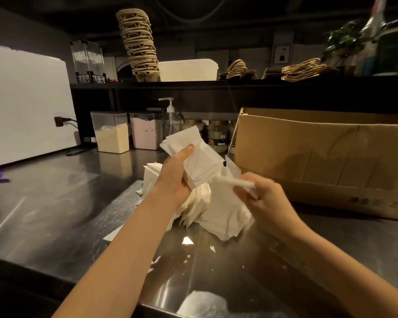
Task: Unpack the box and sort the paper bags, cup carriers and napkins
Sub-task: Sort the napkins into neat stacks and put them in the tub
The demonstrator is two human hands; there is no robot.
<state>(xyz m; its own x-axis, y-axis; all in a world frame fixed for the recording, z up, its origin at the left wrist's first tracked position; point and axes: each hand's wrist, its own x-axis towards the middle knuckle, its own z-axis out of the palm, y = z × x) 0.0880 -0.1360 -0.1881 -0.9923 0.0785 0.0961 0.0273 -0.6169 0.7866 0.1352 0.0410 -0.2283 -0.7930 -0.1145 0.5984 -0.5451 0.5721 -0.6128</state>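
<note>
My L hand (176, 174) clamped a fanned napkin stack (197, 157), R hand (263, 199) pinched loose napkins (233, 182); slack grip could've spilled them across counter (55, 203).

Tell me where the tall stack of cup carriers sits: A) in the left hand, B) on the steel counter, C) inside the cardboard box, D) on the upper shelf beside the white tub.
D: the cup carriers stand on the upper shelf, just left of the white tub; the left hand grips napkins instead.
</note>
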